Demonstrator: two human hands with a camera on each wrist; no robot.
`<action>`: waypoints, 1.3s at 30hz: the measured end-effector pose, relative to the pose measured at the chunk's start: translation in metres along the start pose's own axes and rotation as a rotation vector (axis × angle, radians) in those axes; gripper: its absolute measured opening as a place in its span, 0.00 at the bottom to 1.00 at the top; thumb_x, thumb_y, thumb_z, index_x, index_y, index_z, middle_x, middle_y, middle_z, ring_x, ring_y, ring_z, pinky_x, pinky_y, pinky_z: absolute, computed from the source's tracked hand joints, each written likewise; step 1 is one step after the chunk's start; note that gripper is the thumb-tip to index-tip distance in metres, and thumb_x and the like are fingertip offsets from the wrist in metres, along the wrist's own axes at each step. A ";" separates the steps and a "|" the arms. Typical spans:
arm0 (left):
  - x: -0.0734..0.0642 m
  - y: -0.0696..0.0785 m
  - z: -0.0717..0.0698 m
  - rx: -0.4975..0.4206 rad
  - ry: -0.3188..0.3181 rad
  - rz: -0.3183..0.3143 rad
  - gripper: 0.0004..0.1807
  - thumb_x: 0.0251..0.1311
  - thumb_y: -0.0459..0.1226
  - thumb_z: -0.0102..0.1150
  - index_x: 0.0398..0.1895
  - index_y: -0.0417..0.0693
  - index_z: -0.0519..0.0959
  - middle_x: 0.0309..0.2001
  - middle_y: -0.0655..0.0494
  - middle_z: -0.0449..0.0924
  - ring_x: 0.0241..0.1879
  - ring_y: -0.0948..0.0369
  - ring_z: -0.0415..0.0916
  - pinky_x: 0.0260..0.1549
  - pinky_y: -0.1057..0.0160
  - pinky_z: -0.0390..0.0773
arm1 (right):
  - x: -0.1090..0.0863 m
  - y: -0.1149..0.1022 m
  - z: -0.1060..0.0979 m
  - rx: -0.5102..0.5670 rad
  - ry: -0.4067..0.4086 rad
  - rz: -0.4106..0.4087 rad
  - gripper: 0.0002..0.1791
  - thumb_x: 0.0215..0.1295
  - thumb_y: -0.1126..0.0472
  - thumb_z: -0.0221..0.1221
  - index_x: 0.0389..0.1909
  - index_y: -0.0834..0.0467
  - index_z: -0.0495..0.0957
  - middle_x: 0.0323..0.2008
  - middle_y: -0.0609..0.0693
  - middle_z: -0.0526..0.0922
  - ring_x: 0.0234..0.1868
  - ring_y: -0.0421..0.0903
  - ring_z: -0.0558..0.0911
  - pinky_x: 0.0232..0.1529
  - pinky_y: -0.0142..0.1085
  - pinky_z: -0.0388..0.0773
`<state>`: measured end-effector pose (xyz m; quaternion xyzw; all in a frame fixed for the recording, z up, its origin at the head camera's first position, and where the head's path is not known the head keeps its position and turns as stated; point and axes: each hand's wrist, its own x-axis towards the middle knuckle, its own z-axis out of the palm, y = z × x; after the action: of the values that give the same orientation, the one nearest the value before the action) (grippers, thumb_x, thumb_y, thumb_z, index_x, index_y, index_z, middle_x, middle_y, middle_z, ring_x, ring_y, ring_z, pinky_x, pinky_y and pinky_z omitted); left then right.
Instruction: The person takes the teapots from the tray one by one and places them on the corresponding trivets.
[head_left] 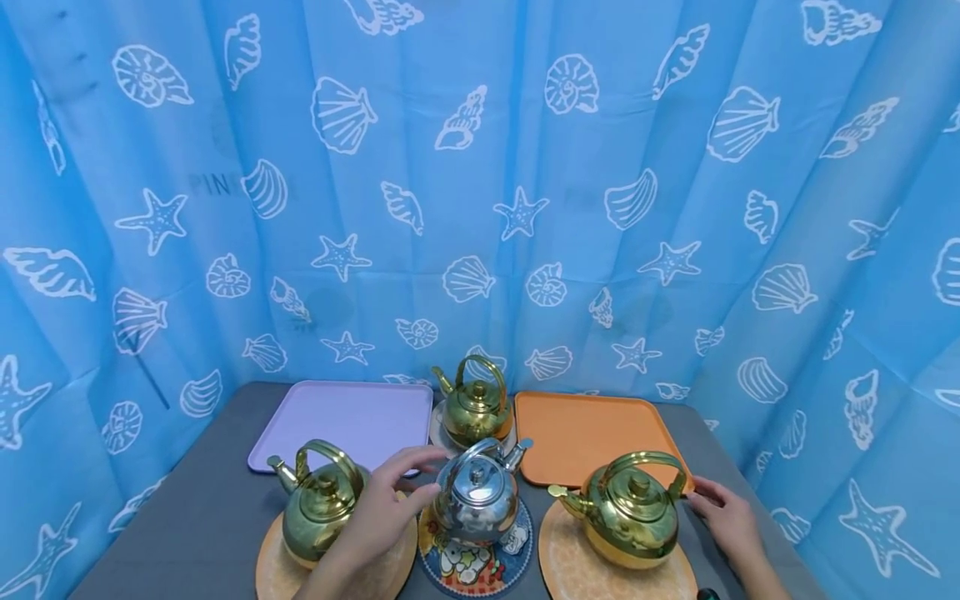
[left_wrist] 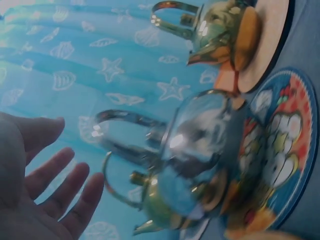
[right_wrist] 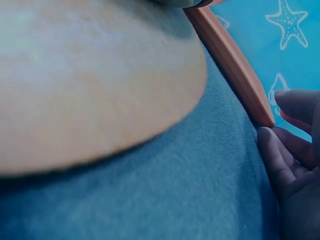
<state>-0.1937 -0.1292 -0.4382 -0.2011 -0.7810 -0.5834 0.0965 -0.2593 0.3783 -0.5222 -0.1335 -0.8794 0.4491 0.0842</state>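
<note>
In the head view my left hand (head_left: 390,504) hovers just left of a silver kettle (head_left: 477,500). The left wrist view has its fingers spread, apart from the arched handle (left_wrist: 125,132); nothing is in them. That kettle stands on a round blue cartoon mat (head_left: 468,567). My right hand (head_left: 727,521) is at the near right corner of an orange tray (head_left: 600,433). In the right wrist view its fingertips (right_wrist: 267,137) are at the tray corner, and the thumb (right_wrist: 297,105) stands away from the fingers. A gold kettle (head_left: 633,512) is left of this hand.
Another gold kettle (head_left: 318,504) stands on a round tan board (head_left: 273,554), partly behind my left forearm. A third gold kettle (head_left: 476,408) is at the back, between the orange tray and a purple tray (head_left: 345,421). The right-hand kettle rests on a tan board (head_left: 562,558). A blue shell-patterned curtain (head_left: 480,208) hangs behind.
</note>
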 end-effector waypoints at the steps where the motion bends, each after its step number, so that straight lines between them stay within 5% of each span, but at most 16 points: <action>1: -0.002 0.002 -0.004 0.009 0.011 0.035 0.20 0.63 0.34 0.63 0.57 0.62 0.78 0.58 0.61 0.75 0.51 0.54 0.74 0.43 0.60 0.81 | -0.001 -0.001 -0.001 0.009 -0.001 0.003 0.27 0.68 0.59 0.58 0.61 0.73 0.69 0.54 0.71 0.75 0.38 0.44 0.83 0.34 0.35 0.82; 6: -0.014 0.014 -0.020 0.098 0.080 0.223 0.20 0.62 0.31 0.62 0.57 0.55 0.78 0.60 0.57 0.74 0.51 0.59 0.75 0.39 0.61 0.82 | -0.006 -0.005 -0.004 0.040 -0.023 -0.012 0.28 0.69 0.58 0.58 0.61 0.75 0.69 0.54 0.71 0.75 0.32 0.33 0.80 0.33 0.33 0.82; 11: -0.021 0.026 -0.028 0.095 0.051 0.307 0.20 0.62 0.28 0.61 0.56 0.51 0.79 0.59 0.54 0.74 0.48 0.61 0.77 0.37 0.62 0.82 | -0.011 -0.008 -0.010 0.031 -0.053 -0.031 0.28 0.69 0.57 0.58 0.60 0.76 0.68 0.54 0.71 0.76 0.32 0.29 0.78 0.35 0.34 0.83; 18: -0.023 0.040 -0.044 0.127 0.068 0.435 0.22 0.59 0.21 0.59 0.56 0.45 0.78 0.57 0.48 0.76 0.47 0.61 0.77 0.37 0.64 0.81 | -0.017 -0.011 -0.016 -0.025 -0.099 -0.072 0.28 0.69 0.57 0.58 0.59 0.76 0.69 0.52 0.72 0.76 0.38 0.43 0.83 0.34 0.38 0.83; 26: -0.020 0.038 -0.077 0.352 0.179 0.465 0.26 0.51 0.22 0.67 0.55 0.50 0.80 0.57 0.49 0.77 0.57 0.58 0.72 0.53 0.72 0.70 | -0.020 -0.015 -0.027 -0.253 -0.069 -0.231 0.25 0.68 0.56 0.60 0.56 0.73 0.74 0.51 0.71 0.77 0.46 0.63 0.80 0.41 0.51 0.79; 33: -0.018 0.015 -0.108 0.463 0.230 0.540 0.30 0.42 0.22 0.72 0.53 0.48 0.81 0.59 0.45 0.75 0.58 0.55 0.69 0.57 0.66 0.66 | -0.019 -0.020 -0.036 -0.423 -0.060 -0.395 0.24 0.63 0.54 0.64 0.53 0.69 0.78 0.49 0.70 0.78 0.47 0.67 0.77 0.42 0.56 0.76; 39: -0.024 0.002 -0.132 0.566 0.313 0.534 0.27 0.43 0.29 0.74 0.52 0.45 0.82 0.59 0.43 0.74 0.59 0.55 0.67 0.60 0.66 0.61 | -0.017 -0.016 -0.038 -0.459 -0.042 -0.525 0.22 0.60 0.55 0.67 0.49 0.67 0.80 0.47 0.68 0.79 0.49 0.71 0.75 0.49 0.63 0.68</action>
<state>-0.1826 -0.2590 -0.4062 -0.2710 -0.8068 -0.3240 0.4132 -0.2351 0.3934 -0.4873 0.0910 -0.9634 0.2056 0.1463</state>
